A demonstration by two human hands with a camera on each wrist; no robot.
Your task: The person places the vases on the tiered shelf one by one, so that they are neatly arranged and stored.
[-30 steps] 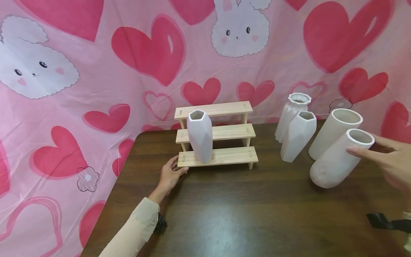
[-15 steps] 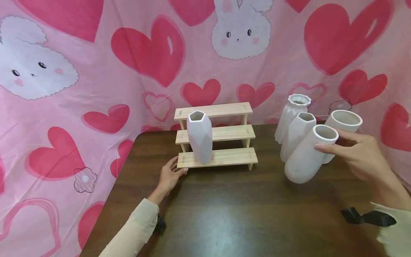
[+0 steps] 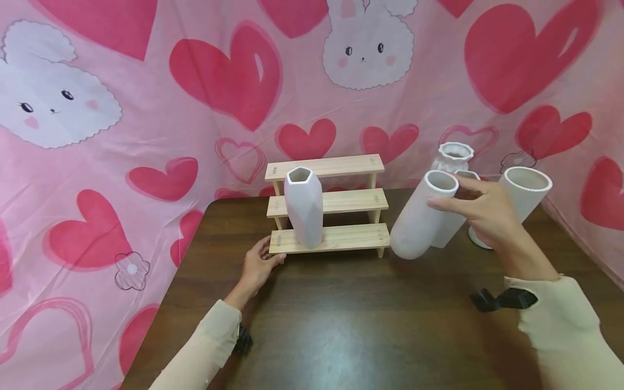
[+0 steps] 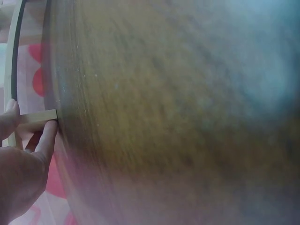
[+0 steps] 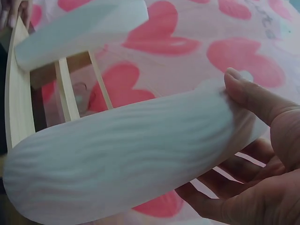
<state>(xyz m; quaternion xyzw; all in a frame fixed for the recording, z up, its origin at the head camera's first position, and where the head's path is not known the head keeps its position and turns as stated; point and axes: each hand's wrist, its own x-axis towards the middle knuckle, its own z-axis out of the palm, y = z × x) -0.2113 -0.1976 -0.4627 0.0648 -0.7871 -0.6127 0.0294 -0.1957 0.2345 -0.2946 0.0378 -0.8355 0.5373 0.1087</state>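
Observation:
My right hand (image 3: 489,214) grips a white vase (image 3: 418,219) near its rim. The vase is tilted, its round mouth leaning right, and its base is above the table beside the lower step's right end. Wavy ridges run along its side in the right wrist view. A three-step wooden display stand (image 3: 356,236) is at the back middle of the table. My left hand (image 3: 257,268) holds the left end of its lowest step, thumb at the front edge; in the left wrist view a finger touches the step's leg (image 4: 40,118). A faceted white vase (image 3: 304,208) stands on that step.
Behind my right hand stand a fluted-neck white vase (image 3: 454,154), a second faceted vase (image 3: 449,233), partly hidden, and a wide cylindrical vase (image 3: 524,189). The dark wooden table (image 3: 312,319) ends at a pink heart-patterned cloth (image 3: 234,81) behind.
My right hand has carried the ridged vase leftward from the right side, past the other vases, to the stand's right end. My left hand has stayed on the stand.

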